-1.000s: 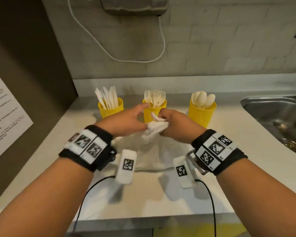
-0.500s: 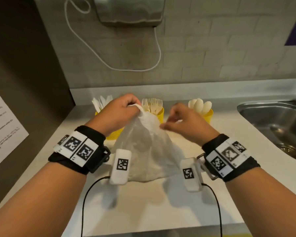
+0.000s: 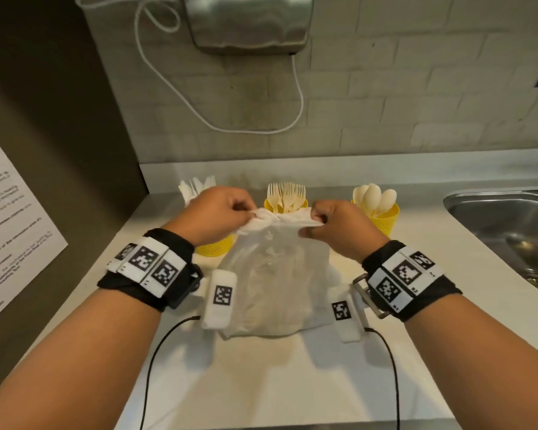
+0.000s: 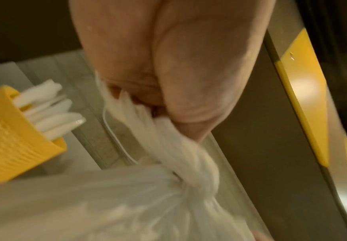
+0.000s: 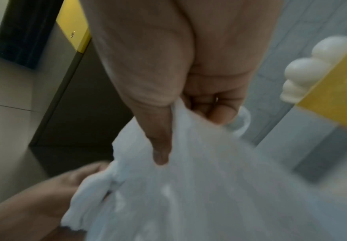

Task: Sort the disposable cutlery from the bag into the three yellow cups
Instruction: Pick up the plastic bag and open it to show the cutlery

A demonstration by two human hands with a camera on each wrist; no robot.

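A white plastic bag (image 3: 277, 274) stands on the counter, its top stretched between both hands. My left hand (image 3: 221, 212) grips the bag's left handle (image 4: 147, 130), which is twisted into a knot. My right hand (image 3: 333, 225) pinches the right side of the bag's top (image 5: 189, 130). Behind the bag stand three yellow cups: the left cup (image 3: 215, 246) with knives (image 4: 51, 114), the middle cup (image 3: 298, 203) with forks (image 3: 286, 193), the right cup (image 3: 384, 220) with spoons (image 3: 373, 197). The bag's contents are hidden.
A steel sink (image 3: 510, 231) lies at the right. A metal dispenser (image 3: 249, 23) with a white cable (image 3: 298, 97) hangs on the tiled wall. A dark panel with a printed sheet (image 3: 10, 228) bounds the left. White counter (image 3: 261, 383) lies in front.
The left hand lifted the bag upright by its handle. The right hand let go, then took hold of the other side of the bag's top, and the top is now pulled wide.
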